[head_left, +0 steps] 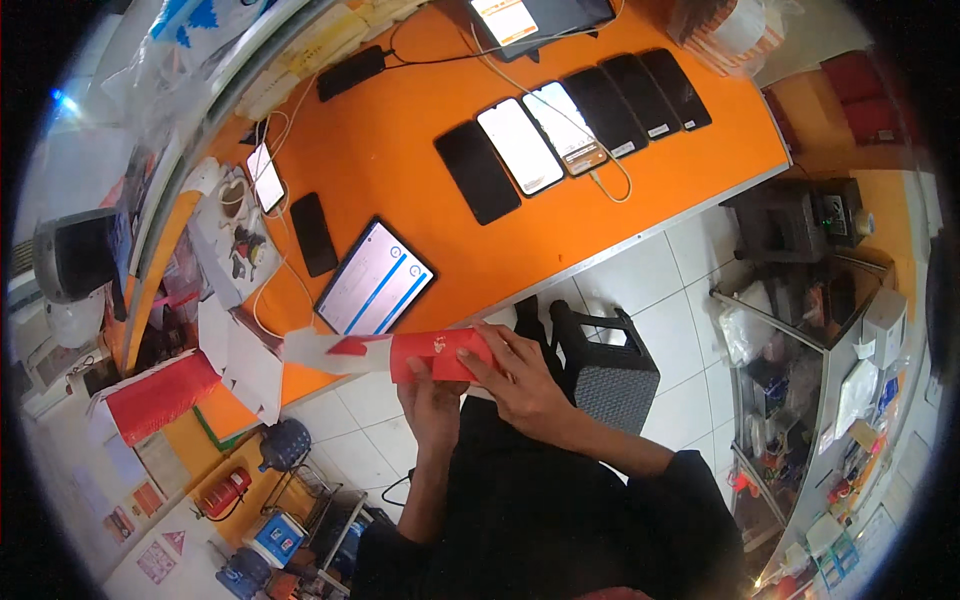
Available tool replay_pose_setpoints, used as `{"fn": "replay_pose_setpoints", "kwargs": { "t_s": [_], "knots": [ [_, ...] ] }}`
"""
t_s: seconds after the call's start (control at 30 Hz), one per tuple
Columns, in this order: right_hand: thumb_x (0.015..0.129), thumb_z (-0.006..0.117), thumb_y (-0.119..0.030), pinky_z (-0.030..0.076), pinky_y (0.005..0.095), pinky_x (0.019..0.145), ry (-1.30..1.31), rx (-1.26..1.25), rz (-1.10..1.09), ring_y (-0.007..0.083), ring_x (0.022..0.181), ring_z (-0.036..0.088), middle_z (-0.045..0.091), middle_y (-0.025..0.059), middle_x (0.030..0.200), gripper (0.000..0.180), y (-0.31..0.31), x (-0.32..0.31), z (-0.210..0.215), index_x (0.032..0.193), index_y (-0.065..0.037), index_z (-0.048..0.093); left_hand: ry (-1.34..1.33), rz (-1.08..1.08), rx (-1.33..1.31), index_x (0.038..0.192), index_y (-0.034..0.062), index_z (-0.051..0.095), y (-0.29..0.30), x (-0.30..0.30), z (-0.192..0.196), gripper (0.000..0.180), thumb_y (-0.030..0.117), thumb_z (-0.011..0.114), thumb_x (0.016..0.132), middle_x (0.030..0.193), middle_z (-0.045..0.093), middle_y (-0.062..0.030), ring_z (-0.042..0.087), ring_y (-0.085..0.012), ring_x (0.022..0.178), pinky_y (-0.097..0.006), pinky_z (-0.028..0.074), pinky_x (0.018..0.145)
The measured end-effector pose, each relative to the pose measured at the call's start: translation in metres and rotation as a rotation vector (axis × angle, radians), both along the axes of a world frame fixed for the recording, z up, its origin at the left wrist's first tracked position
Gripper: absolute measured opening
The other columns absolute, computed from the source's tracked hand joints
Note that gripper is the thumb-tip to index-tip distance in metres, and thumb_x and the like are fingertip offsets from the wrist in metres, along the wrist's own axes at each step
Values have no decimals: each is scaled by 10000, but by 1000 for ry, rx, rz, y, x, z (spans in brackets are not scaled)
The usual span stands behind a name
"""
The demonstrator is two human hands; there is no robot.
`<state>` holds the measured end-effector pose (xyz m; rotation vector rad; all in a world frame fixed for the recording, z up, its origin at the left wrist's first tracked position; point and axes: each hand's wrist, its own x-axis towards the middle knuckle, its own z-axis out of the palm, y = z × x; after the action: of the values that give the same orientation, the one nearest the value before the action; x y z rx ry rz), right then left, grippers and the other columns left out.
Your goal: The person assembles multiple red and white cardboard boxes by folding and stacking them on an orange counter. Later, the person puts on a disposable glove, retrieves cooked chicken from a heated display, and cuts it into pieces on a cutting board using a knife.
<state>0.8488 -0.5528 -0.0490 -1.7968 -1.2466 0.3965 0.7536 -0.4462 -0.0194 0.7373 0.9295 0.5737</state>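
Farthest out from the left hand (432,392), on its outer side, lies a stack of red envelopes (160,397) on white paper, well apart from it and untouched as far as I can see. Nearer in, a white slip (320,350) sticks out of the open end of the red envelope (440,354) that both hands hold just off the edge of the orange table (400,150). The left hand is under the envelope, fingers curled up around its lower edge, closed on it. The right hand (520,385) lies just beside it, its fingers spread flat over the right end of the envelope and its thumb pinching from below, so it too grips the packet. I judge the work to be about halfway: the white slip is partly inside the envelope and much of it is out, and the flap does not look folded over, though I cannot tell for certain at this angle. Just beyond the hands a tablet (375,280) with a lit screen rests on the table, and farther off past the right hand runs a row of phones (570,120), some lit, some dark. Below the right hand stands a dark stool (610,370).
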Motion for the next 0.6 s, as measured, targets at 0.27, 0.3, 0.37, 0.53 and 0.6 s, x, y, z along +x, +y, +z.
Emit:
{"fn": "replay_pose_setpoints", "kwargs": {
  "t_s": [0.27, 0.3, 0.37, 0.53, 0.6],
  "knots": [
    [864, 610, -308, 415, 426, 856, 665, -18, 22, 313, 947, 508, 494, 177, 1036, 594, -9, 27, 25, 1404, -137, 432, 292, -270, 192, 1058, 5, 551, 9, -20, 1, 213, 203, 538, 978, 821, 655, -51, 594, -76, 752, -216, 460, 651],
    [864, 611, -310, 408, 415, 852, 516, -88, -5, 304, 946, 488, 484, 171, 1019, 601, -6, 33, 25, 1408, -134, 429, 353, -316, 286, 1035, 3, 563, 15, -23, 7, 206, 199, 545, 975, 821, 657, -52, 591, -72, 743, -214, 452, 635],
    [863, 613, -315, 395, 392, 845, 213, -221, -43, 287, 944, 447, 463, 158, 983, 615, 5, 40, 24, 1418, -128, 423, 479, -390, 476, 987, -2, 586, 21, -33, 23, 196, 190, 560, 967, 821, 662, -55, 584, -63, 724, -209, 436, 602],
    [869, 600, -241, 401, 387, 825, 140, -89, -100, 278, 923, 463, 451, 150, 935, 460, 36, 8, 31, 1286, -63, 519, 594, -352, 684, 934, -16, 655, 29, -73, 66, 254, 207, 734, 841, 763, 673, -53, 596, -60, 667, -213, 479, 588],
    [847, 658, -149, 426, 339, 775, 298, 212, -153, 240, 866, 514, 516, 131, 923, 315, 49, -24, 24, 1131, -32, 594, 626, -443, 606, 905, -14, 673, 42, -97, 85, 279, 231, 765, 809, 725, 677, -65, 609, -69, 643, -215, 485, 573]
  ]
}}
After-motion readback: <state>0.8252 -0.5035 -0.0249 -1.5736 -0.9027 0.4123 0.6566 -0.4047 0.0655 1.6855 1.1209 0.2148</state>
